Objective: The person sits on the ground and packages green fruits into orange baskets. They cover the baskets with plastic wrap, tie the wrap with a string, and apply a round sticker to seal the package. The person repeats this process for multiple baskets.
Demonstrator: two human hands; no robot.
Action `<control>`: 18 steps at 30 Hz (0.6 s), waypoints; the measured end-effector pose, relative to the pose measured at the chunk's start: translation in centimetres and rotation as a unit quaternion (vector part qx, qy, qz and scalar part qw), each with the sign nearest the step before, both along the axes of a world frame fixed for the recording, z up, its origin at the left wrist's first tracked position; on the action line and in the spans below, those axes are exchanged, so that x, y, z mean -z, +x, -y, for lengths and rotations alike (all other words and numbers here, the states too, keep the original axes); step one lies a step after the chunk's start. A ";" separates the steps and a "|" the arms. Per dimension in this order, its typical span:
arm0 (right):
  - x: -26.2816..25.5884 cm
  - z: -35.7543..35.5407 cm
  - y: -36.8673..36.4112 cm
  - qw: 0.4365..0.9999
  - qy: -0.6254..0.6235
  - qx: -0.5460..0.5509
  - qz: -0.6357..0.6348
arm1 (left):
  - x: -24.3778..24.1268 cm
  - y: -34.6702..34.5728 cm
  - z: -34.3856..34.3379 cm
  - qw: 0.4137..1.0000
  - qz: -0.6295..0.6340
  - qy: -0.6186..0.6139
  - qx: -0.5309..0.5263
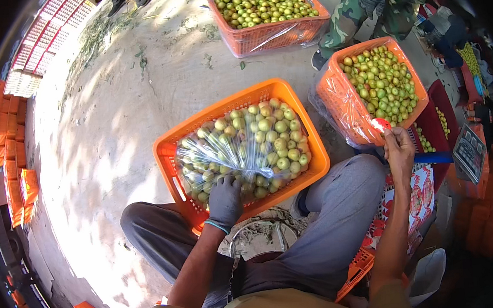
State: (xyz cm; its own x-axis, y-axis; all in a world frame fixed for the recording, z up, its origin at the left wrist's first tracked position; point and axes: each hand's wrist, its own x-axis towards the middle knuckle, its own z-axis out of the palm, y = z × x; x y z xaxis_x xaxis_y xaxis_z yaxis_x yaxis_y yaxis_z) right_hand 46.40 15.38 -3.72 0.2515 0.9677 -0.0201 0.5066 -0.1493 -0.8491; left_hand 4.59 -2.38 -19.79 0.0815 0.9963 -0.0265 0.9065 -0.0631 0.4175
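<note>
Between my knees stands an orange plastic crate [220, 108], filled with small green-yellow fruit [281, 144] like jujubes. A clear plastic bag [228, 151], gathered to a twisted neck, covers much of the fruit. My left hand [225, 201], in a grey glove, rests on the bag near the crate's front wall; its fingertips are partly hidden. My bare right hand [398, 145] is raised above my right knee. Between its thumb and fingers it pinches a round red sticker [380, 124], in front of a second crate of fruit [329, 98] lined with clear plastic.
Another lined fruit crate [271, 37] stands at the back. A person in camouflage trousers [340, 18] is beside it, one gloved hand [371, 0] hanging down. On the right are a digital scale [469, 153] and printed sticker sheets [421, 196]. Orange crates [5, 131] are stacked far left.
</note>
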 end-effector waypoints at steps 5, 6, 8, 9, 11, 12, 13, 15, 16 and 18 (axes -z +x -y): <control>-1.3 -3.1 -21.4 0.924 -0.003 -0.383 -0.012 | -2.0 -2.0 2.0 0.985 0.037 0.051 -0.162; -0.1 -2.7 -24.8 0.894 -0.065 -0.441 0.050 | -2.5 -2.4 1.6 0.981 0.052 0.091 -0.165; 7.0 -1.5 -29.1 0.854 -0.076 -0.504 0.101 | -2.5 -2.4 0.5 0.987 0.017 0.098 -0.128; 9.7 -1.1 -30.5 0.836 -0.088 -0.521 0.147 | -2.2 -2.3 -0.1 0.989 0.002 0.101 -0.106; 15.0 -0.6 -32.1 0.799 -0.147 -0.549 0.194 | 1.0 -2.2 -0.2 0.997 -0.018 0.037 -0.064; 17.1 -0.3 -32.6 0.800 -0.156 -0.532 0.229 | 3.0 -2.1 0.1 0.997 -0.004 0.037 -0.075; 17.4 0.0 -33.2 0.801 -0.166 -0.511 0.264 | 4.0 -2.0 0.2 0.996 0.012 0.036 -0.083; 17.4 0.2 -33.8 0.796 -0.193 -0.496 0.288 | 4.1 -2.5 0.7 0.995 0.017 0.016 -0.101; 18.8 0.0 -33.8 0.798 -0.184 -0.498 0.287 | 4.4 -2.3 0.5 0.994 0.020 0.026 -0.100; 19.0 0.2 -33.6 0.792 -0.202 -0.485 0.310 | 4.8 -2.6 0.8 0.993 0.013 0.035 -0.111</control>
